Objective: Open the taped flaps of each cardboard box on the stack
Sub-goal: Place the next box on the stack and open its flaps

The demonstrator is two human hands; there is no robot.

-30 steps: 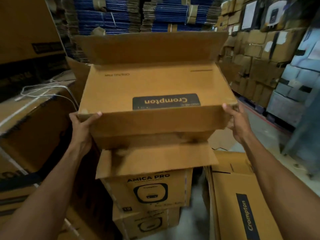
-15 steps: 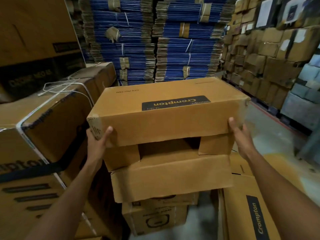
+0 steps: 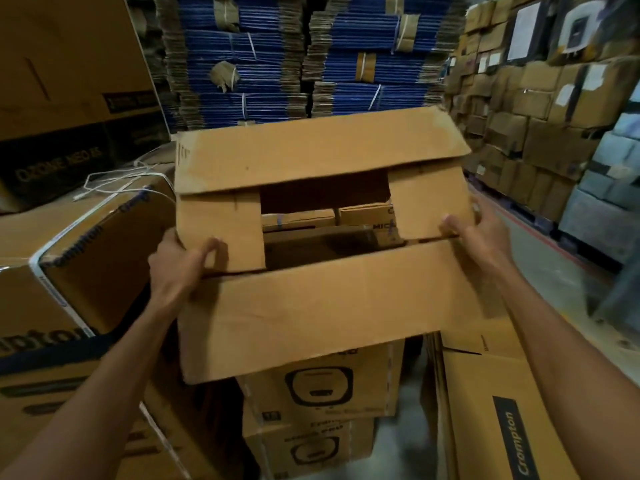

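I hold an open cardboard box up in front of me, turned so its open end faces me. My left hand grips the left short flap with the fingers curled over its lower edge. My right hand grips the right short flap the same way. The long near flap hangs down toward me. Through the opening I see smaller boxes beyond. Below stands the stack of printed boxes.
Large strapped Crompton cartons crowd the left, with loose white strapping on top. Another Crompton carton stands at lower right. Bundled flat blue cartons fill the back. Stacked brown boxes line the right beside a grey floor aisle.
The box has been tipped so its open end now faces me. Both hands have shifted from the box's sides onto the two short flaps.
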